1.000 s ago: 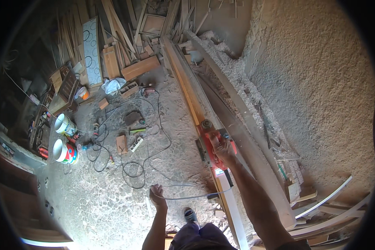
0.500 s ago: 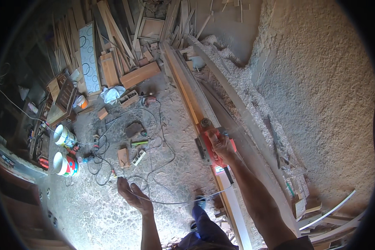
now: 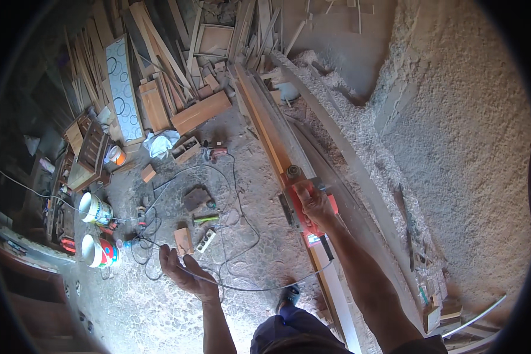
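Note:
My right hand (image 3: 314, 206) is wrapped round the handle of a red electric planer (image 3: 310, 221). The planer sits on a long wooden board (image 3: 258, 124) that stretches from near my legs to the far wood pile. From the planer's rear, a grey power cord (image 3: 265, 289) sags across to my left hand (image 3: 189, 278). That hand is raised over the floor, palm partly up and fingers bent, with the cord running between thumb and fingers.
On the floor to the left lie a wooden block (image 3: 183, 241), a power strip (image 3: 206, 241), a green-handled hammer (image 3: 205, 219) and tangled cable. Two paint buckets (image 3: 95, 207) stand farther left. Stacked planks (image 3: 202, 112) fill the back; shavings (image 3: 366, 141) lie along the right wall.
The planer and my right hand have shifted very slightly along the board toward me or with the view. My left hand is slightly farther left. The view has tilted a little; both grips stay the same.

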The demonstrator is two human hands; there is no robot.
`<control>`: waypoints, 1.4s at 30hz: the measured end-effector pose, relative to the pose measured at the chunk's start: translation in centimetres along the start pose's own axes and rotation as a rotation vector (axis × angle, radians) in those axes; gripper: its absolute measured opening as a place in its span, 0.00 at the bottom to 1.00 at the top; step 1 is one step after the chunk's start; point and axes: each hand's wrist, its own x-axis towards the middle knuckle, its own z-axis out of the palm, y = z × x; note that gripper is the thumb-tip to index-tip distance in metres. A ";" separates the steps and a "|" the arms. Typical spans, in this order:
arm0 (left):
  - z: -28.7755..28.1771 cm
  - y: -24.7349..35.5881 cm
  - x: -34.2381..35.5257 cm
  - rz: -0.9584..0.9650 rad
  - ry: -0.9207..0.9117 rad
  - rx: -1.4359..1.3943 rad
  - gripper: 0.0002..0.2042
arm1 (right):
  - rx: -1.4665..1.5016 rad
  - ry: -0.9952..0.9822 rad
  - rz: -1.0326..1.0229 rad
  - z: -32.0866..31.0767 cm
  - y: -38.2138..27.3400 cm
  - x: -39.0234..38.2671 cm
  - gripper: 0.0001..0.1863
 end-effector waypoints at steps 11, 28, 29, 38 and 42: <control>6.7 -4.7 6.5 0.017 0.003 0.104 0.12 | -0.042 0.002 0.138 1.9 -2.5 11.5 0.24; 22.0 -13.4 16.0 -0.032 -0.103 0.074 0.12 | -0.250 0.092 -0.010 5.0 -3.1 31.4 0.23; 22.6 -14.0 16.4 -0.040 -0.104 0.072 0.12 | -0.267 0.095 -0.043 5.2 -3.3 32.4 0.23; 29.5 -18.2 19.5 -0.068 -0.113 0.023 0.12 | -0.208 0.079 -0.059 7.4 -6.3 41.2 0.21; 33.0 -20.4 21.0 -0.064 -0.133 0.052 0.12 | -0.208 0.072 -0.030 8.0 -6.9 45.4 0.21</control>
